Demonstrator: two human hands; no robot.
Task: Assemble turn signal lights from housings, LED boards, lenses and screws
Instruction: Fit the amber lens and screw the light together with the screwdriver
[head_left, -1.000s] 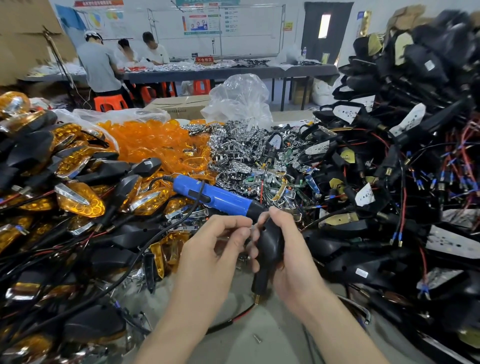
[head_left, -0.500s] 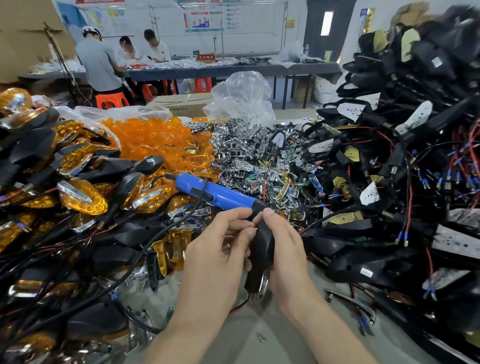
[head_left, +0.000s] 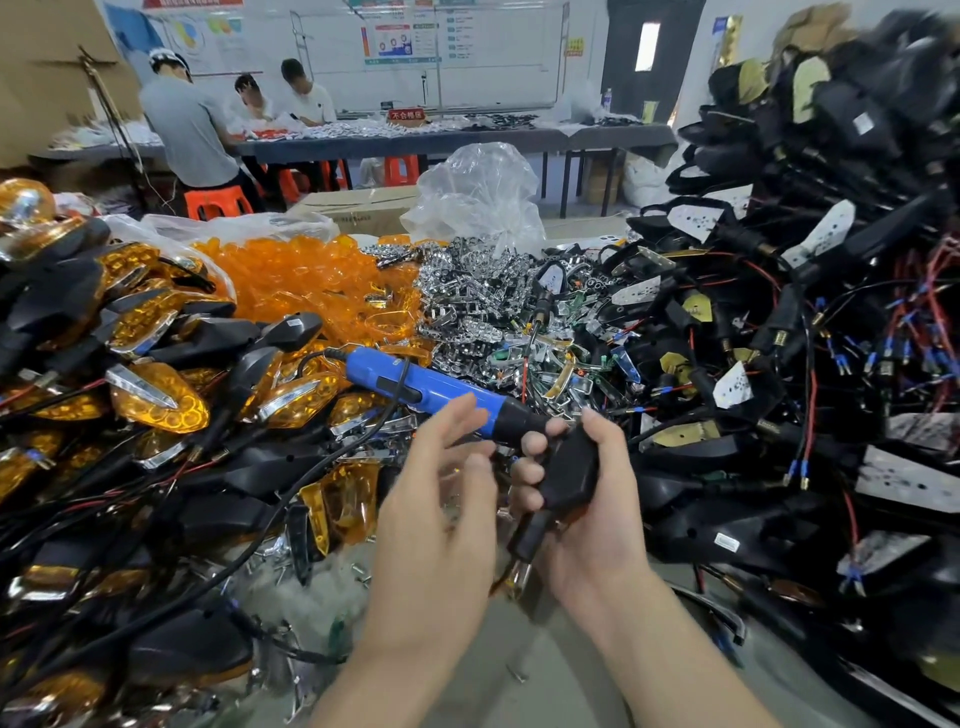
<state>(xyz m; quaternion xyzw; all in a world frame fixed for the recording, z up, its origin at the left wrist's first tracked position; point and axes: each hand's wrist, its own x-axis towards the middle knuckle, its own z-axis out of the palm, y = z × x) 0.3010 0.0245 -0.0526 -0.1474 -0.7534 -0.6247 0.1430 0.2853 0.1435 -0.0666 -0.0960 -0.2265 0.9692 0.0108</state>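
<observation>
1. My right hand grips a black plastic turn signal housing. The fingers curl round its left side and the thumb lies along its right edge.
2. The housing is held above the grey table, in the middle of the view, with its narrow stem pointing down toward me.
3. My left hand is just beside it and blurred. Its fingers are stretched and a little spread, closing on nothing.
4. A blue electric screwdriver with a black nose lies on the parts behind both hands, its nose toward the right hand. Whether the left fingertips touch it, I cannot tell.
5. On the left is a heap of finished signals with amber lenses, mixed with black cables.
6. Behind that heap lie loose orange lenses, then shiny chrome reflectors and a clear plastic bag.
7. On the right stands a high pile of black housings with red and black wires.
8. A few small screws lie on the table near the left wrist.
</observation>
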